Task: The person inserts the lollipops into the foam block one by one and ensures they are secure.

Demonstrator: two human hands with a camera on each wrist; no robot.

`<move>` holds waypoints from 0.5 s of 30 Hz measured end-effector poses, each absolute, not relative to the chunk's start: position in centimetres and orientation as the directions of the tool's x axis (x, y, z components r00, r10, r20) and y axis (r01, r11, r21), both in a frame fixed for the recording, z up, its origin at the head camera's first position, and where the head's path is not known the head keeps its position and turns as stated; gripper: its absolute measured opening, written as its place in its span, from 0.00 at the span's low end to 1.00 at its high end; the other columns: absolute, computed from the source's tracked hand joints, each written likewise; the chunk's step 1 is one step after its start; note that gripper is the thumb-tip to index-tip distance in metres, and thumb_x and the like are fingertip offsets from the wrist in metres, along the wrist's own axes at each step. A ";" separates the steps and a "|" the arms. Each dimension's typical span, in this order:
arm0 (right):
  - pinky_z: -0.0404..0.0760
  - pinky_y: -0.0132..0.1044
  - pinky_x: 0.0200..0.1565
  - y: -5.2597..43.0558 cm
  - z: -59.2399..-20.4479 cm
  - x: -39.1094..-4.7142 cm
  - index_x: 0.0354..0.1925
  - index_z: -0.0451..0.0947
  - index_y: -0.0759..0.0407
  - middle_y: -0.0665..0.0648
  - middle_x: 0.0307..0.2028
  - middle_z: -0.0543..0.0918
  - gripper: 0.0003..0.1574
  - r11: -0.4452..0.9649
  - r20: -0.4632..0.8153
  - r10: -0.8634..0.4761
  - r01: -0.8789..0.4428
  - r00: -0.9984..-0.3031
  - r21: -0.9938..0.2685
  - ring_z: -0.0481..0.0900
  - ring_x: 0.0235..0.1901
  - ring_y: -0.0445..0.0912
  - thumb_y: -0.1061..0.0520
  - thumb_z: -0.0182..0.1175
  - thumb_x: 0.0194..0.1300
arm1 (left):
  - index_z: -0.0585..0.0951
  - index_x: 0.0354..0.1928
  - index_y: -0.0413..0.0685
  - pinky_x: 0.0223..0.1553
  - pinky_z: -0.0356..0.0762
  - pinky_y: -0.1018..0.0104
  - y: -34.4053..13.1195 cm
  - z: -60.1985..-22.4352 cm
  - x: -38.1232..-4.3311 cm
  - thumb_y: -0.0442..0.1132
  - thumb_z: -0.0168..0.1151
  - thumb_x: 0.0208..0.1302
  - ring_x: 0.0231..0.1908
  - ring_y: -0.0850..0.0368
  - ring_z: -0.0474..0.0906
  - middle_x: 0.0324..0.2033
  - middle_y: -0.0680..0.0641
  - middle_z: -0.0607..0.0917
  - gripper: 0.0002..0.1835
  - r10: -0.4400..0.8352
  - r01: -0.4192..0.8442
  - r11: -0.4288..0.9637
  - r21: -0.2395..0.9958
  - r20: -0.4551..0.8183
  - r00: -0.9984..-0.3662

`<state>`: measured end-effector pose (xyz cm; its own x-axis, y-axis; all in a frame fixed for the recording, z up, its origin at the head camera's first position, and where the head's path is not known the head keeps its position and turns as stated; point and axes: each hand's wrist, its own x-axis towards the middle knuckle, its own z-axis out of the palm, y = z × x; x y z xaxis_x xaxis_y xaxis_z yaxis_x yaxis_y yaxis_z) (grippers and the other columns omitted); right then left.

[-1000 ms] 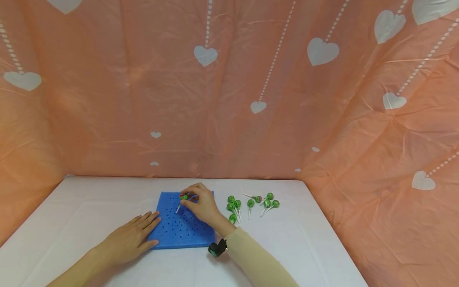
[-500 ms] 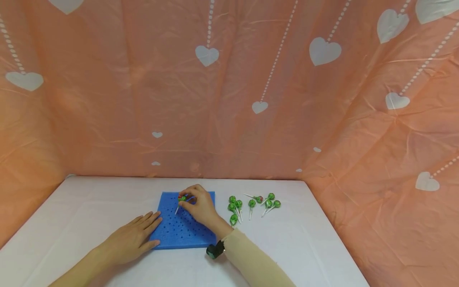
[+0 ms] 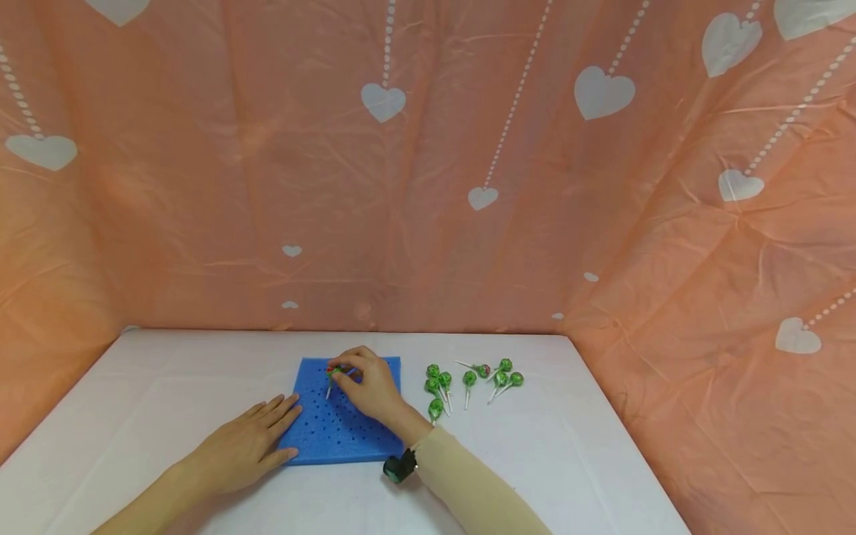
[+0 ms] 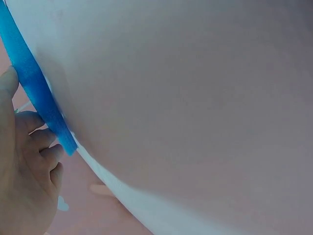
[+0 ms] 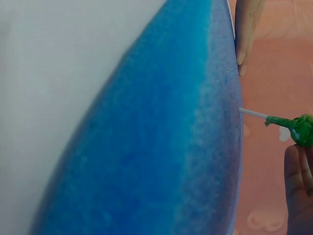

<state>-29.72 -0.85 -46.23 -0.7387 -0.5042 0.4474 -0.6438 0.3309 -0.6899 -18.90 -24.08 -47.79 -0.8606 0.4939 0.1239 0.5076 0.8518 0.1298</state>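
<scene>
A blue foam block dotted with small holes lies flat on the white table. My left hand rests at its left side, fingers straight, their tips on the edge. Over the far part of the block, my right hand pinches the green-wrapped head of a lollipop between thumb and fingers. The lollipop's white stick points down. In the right wrist view, the stick of this lollipop meets the block's top edge; whether its tip sits in a hole is hidden.
Several green lollipops lie loose on the white table, right of the block. A dark wrist camera sits on the right wrist near the block's front right corner. An orange curtain with white hearts encloses the table.
My right hand has shifted slightly left with the lollipop, and the stick stands more upright. The left hand stays in place on the block's edge.
</scene>
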 end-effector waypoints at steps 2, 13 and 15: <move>0.84 0.26 0.45 -0.8 -46.2 -29.7 0.53 0.87 0.63 0.58 0.51 0.84 0.13 0.329 0.442 -0.502 -0.637 -0.743 -0.697 0.85 0.47 0.47 0.64 0.64 0.72 | 0.74 0.71 0.34 0.70 0.68 0.36 -24.1 -47.8 -18.9 0.60 0.55 0.77 0.72 0.31 0.67 0.72 0.32 0.71 0.37 0.493 0.507 0.852 0.132 0.122 -0.861; 0.83 0.23 0.46 -1.2 -46.4 -29.6 0.54 0.86 0.62 0.55 0.50 0.83 0.14 0.326 0.421 -0.531 -0.636 -0.736 -0.700 0.84 0.46 0.38 0.59 0.65 0.74 | 0.75 0.70 0.34 0.69 0.69 0.36 -24.2 -48.1 -19.0 0.60 0.56 0.76 0.71 0.31 0.68 0.72 0.32 0.72 0.37 0.496 0.512 0.852 0.106 0.145 -0.856; 0.82 0.22 0.46 -1.3 -46.5 -29.6 0.54 0.86 0.61 0.54 0.50 0.83 0.13 0.335 0.413 -0.540 -0.637 -0.733 -0.694 0.83 0.45 0.36 0.59 0.65 0.73 | 0.75 0.70 0.34 0.68 0.70 0.36 -24.2 -48.1 -19.1 0.60 0.56 0.76 0.71 0.31 0.68 0.72 0.32 0.72 0.37 0.501 0.517 0.849 0.105 0.147 -0.853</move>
<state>-29.58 -1.32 -46.50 -0.7334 -0.5401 0.4127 -0.6374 0.3352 -0.6938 -19.05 -24.23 -48.15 -0.8529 0.5008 0.1474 0.5170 0.8495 0.1053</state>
